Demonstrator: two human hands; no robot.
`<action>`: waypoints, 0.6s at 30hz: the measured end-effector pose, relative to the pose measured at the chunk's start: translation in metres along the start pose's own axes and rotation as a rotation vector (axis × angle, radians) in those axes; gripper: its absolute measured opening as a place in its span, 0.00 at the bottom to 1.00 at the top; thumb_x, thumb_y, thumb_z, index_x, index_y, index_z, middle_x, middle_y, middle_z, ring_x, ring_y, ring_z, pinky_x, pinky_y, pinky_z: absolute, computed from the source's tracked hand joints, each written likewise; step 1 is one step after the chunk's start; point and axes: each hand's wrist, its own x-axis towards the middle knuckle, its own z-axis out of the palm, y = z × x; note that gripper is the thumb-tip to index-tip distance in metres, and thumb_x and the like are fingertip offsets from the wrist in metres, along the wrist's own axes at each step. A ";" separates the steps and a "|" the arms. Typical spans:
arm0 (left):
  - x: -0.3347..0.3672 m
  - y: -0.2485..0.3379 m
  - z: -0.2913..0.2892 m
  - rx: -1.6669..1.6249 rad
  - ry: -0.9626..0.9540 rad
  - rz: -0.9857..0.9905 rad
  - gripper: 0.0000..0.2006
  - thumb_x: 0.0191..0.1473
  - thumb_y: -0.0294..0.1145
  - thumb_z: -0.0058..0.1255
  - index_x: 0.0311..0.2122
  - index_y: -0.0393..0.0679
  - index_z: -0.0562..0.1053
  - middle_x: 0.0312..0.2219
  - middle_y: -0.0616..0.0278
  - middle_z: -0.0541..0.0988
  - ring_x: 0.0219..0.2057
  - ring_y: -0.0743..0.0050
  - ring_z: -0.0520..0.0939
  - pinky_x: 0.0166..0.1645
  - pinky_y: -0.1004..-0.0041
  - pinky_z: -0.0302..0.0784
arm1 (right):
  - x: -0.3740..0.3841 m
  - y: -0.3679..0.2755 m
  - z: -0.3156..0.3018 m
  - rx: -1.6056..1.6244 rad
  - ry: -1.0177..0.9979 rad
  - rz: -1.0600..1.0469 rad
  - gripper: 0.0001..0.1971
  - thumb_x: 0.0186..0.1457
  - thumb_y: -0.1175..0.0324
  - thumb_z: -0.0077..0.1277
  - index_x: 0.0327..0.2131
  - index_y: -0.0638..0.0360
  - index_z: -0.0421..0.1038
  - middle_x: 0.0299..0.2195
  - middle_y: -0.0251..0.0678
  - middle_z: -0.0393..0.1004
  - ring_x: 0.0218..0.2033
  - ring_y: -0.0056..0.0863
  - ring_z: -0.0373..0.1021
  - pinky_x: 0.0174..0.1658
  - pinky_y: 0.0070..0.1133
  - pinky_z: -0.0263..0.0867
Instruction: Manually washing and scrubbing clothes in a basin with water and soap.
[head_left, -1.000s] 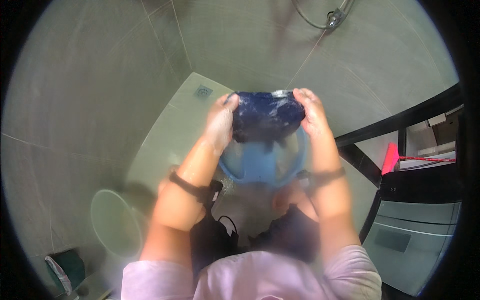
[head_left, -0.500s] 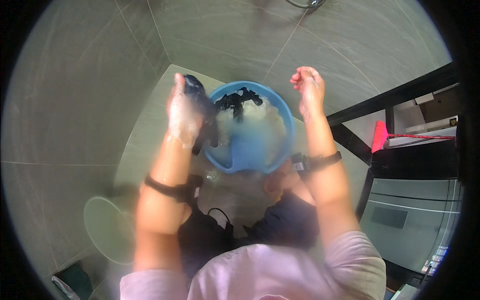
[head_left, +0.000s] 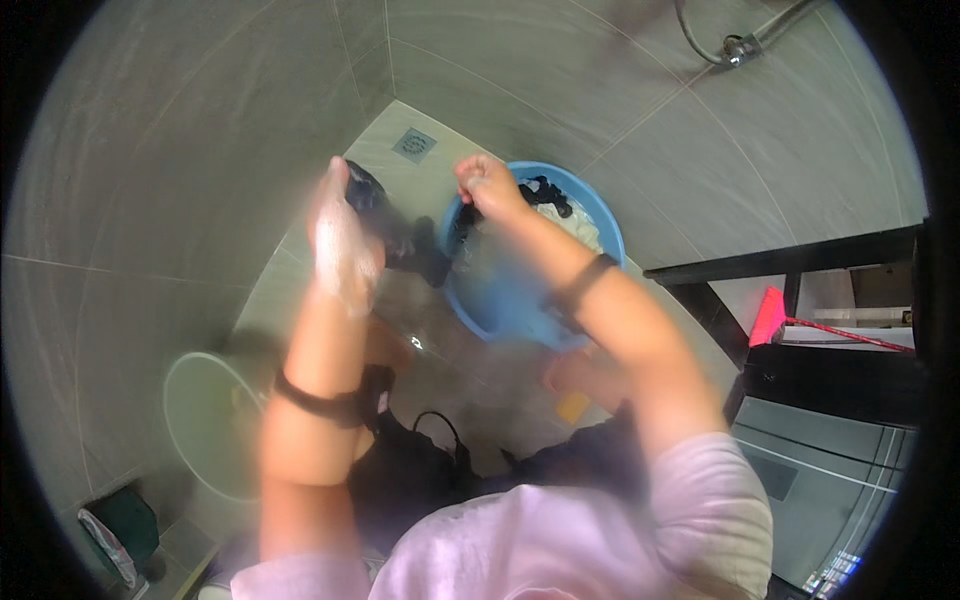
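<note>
My left hand [head_left: 345, 235], coated in white suds, grips a dark, wet cloth [head_left: 368, 190] whose loose end hangs toward the basin's left rim. Its fingers point up along the cloth. My right hand [head_left: 485, 187] is closed above the far left part of the blue basin [head_left: 612, 222]; its curled fingers hide whatever may be in them. In the basin, a black cloth [head_left: 548, 195] and a whitish cloth [head_left: 580, 228] lie in cloudy water. A blurry patch covers the middle of the view, over the basin's near part.
A pale green bucket [head_left: 205, 425] stands on the left. The floor drain [head_left: 414, 145] lies beyond my hands, near the tiled corner. On the right are a black frame [head_left: 830, 372] and a pink broom [head_left: 768, 318]. A shower fitting [head_left: 738, 50] hangs on the far wall.
My right hand has swung left, from beyond the basin's right side to over its far left part, nearer the dark cloth. The view has shifted, bringing in the floor drain.
</note>
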 end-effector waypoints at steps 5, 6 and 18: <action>0.012 0.004 -0.031 -0.009 0.070 0.011 0.13 0.60 0.40 0.47 0.40 0.40 0.72 0.34 0.60 0.78 0.37 0.62 0.79 0.47 0.60 0.75 | 0.016 0.189 0.036 -1.246 0.039 -0.179 0.15 0.50 0.63 0.50 0.38 0.61 0.73 0.37 0.48 0.75 0.44 0.46 0.71 0.49 0.36 0.66; 0.009 0.015 -0.046 -0.008 0.078 0.032 0.13 0.60 0.39 0.46 0.40 0.40 0.71 0.33 0.60 0.77 0.36 0.62 0.79 0.47 0.59 0.75 | 0.000 0.211 0.059 -1.169 -0.296 0.101 0.22 0.48 0.59 0.55 0.45 0.60 0.72 0.42 0.50 0.74 0.48 0.46 0.69 0.51 0.34 0.65; -0.003 0.001 -0.010 0.037 0.119 0.033 0.09 0.61 0.38 0.46 0.36 0.44 0.70 0.29 0.64 0.75 0.30 0.67 0.76 0.37 0.67 0.73 | -0.018 0.229 -0.058 -0.515 -0.012 0.195 0.14 0.49 0.62 0.50 0.34 0.62 0.75 0.33 0.44 0.76 0.35 0.39 0.73 0.40 0.32 0.67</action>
